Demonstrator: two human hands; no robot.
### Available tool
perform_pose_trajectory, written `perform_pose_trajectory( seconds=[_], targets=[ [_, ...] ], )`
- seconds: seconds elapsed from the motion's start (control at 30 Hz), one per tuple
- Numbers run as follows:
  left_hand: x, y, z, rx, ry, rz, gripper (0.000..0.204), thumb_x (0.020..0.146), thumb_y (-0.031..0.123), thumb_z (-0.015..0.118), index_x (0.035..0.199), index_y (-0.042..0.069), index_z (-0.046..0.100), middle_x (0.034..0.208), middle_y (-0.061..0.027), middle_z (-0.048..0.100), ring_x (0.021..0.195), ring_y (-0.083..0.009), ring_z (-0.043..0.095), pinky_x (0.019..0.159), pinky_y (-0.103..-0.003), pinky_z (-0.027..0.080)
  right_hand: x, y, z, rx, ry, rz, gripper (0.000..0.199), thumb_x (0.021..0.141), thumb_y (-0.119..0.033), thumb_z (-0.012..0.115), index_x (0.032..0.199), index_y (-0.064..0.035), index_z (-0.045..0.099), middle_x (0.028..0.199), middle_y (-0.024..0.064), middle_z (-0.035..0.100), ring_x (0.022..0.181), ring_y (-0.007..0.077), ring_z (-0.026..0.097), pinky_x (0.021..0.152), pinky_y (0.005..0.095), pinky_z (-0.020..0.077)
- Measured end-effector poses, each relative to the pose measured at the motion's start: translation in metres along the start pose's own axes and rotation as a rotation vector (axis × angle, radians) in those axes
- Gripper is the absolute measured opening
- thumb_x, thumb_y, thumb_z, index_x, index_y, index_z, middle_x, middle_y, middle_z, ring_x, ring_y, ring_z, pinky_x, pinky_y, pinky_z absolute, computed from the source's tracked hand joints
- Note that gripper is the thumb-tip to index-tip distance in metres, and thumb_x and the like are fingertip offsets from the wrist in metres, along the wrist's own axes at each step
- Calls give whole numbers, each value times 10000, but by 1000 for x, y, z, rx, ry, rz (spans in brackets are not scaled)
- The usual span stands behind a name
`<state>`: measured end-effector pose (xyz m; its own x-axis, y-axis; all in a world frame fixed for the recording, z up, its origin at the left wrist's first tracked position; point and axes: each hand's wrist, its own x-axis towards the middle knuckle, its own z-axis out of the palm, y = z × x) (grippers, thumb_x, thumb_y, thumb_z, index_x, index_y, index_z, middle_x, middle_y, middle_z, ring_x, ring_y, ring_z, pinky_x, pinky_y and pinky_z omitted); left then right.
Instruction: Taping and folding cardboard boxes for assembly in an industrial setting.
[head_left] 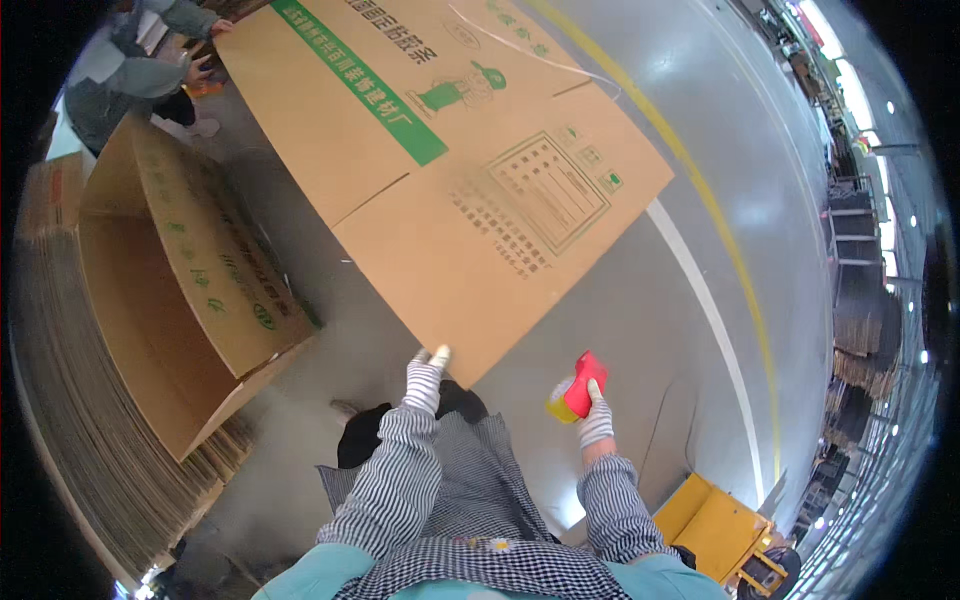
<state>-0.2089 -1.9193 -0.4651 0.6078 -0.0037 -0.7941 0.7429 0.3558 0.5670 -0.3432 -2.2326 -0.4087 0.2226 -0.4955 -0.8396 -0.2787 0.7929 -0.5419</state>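
the left hand (pixel 427 368) grips the flat carton (pixel 440 265) at its left edge, just beside the near corner, and is the nearer hand. the carton stretches ahead, long axis slanting leftward. the right hand (pixel 596 412) grasps a tape dispenser (pixel 583 385), apart from the carton.

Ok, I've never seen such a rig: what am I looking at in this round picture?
There is no machine: a fisheye camera on a person's head looks down, bending straight edges. The gloved hands are the wearer's own. The left hand holds the near edge of a large printed cardboard; the right hand grips a red and yellow object. Another person's hand is at the cardboard's far edge. Left, on the grey floor, are an open box and stacked cardboard.
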Motion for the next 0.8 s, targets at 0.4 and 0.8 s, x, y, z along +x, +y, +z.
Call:
perform_pose_trajectory(
  seconds=[0.4,0.8],
  targets=[
    [-232,132,-27,-181,-129,230,621,942,314,609,1397,-52,397,1318,-169,544,1211,-233,527,1026,-328,419,41,-54,178,-71,-712,-115,545,987,-419,484,1381,-46,437,1373,96,518,1245,290,485,1062,441,409],
    [-214,125,-87,693,263,947,590,813,95,623,1375,64,448,1224,-196,567,1085,-323,576,892,-392,493,-119,-129,224,-111,-1230,-576,519,1011,-411,414,1363,-31,443,1330,116,529,1197,262,507,1053,405,411]
  ],
)
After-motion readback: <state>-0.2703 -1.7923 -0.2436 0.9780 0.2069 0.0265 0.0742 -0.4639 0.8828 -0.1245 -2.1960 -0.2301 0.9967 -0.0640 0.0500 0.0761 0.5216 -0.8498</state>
